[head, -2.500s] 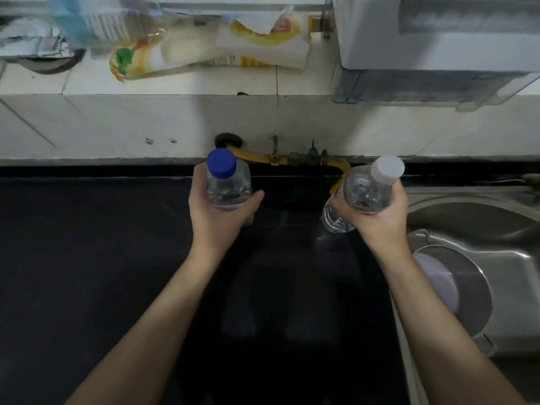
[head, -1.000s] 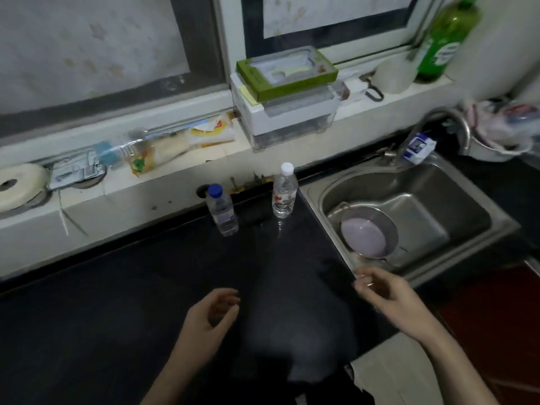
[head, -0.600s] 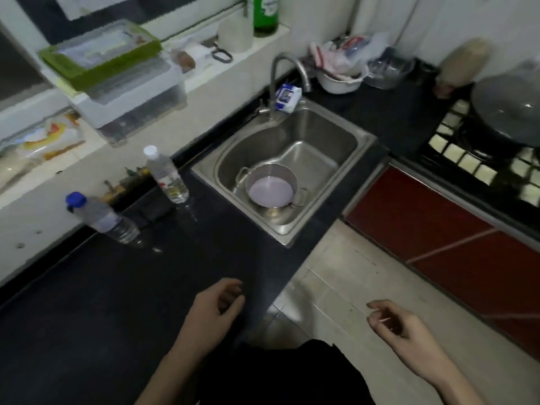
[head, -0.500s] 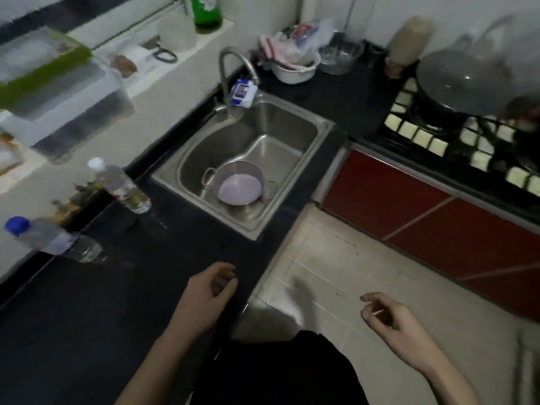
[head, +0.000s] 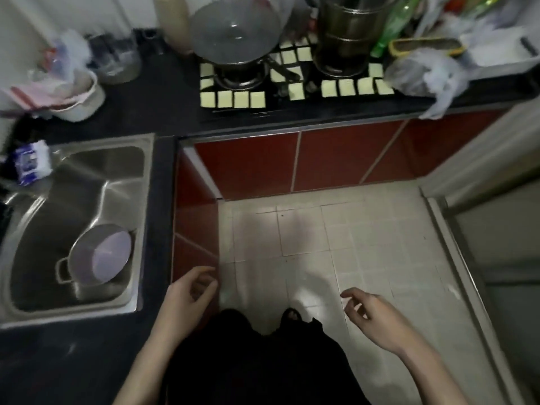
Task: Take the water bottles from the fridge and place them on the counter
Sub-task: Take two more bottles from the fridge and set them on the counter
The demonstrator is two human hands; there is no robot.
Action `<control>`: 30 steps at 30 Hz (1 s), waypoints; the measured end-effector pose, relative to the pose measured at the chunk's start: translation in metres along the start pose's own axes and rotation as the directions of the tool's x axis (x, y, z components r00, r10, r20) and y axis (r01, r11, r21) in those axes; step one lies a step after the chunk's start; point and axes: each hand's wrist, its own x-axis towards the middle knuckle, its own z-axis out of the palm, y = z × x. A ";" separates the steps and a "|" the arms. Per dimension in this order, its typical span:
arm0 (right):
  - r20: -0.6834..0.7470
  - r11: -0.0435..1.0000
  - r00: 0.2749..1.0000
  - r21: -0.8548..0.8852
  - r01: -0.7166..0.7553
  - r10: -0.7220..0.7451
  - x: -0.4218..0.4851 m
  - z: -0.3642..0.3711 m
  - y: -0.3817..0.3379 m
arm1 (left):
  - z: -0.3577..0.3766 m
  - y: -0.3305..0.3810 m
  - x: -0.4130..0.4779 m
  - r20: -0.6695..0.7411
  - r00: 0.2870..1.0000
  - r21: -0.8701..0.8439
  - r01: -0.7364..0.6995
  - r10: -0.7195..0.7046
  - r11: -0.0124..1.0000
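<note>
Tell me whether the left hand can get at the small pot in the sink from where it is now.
Probably yes. The left hand is empty and open, hanging just past the counter's edge beside the sink. The pot sits uncovered in the near corner of the basin, with nothing between it and the hand.

Both of your arms reach forward from the bottom of the view, bare from the elbow down, with your dark-clothed body between them. Your left hand (head: 187,293) is held out in front of you, palm turned inward toward your middle, thumb uppermost. Its fingers (head: 204,283) are loosely curled and hold nothing. Your right hand (head: 372,315) sits a little lower and well apart from the left, the wrist bent slightly so the back of the hand faces up and outward. Its fingers (head: 350,295) are relaxed, half curled and spread a bit, also empty. Neither hand touches anything.
</note>
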 end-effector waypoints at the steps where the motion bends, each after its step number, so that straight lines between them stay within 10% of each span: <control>1: -0.031 0.999 0.999 0.030 -0.021 0.022 0.000 -0.004 0.003 | 0.005 0.004 0.008 0.030 0.999 0.004 -0.013 0.012 1.000; 15: -0.379 0.780 0.781 0.590 -0.209 0.496 0.016 -0.044 -0.019 | 0.052 0.065 0.224 0.531 0.841 0.021 -0.136 0.105 0.990; 30: -0.148 0.208 0.322 0.964 -0.163 0.935 0.012 0.060 -0.103 | 0.179 0.242 0.359 0.928 0.228 -0.078 -0.656 0.296 0.751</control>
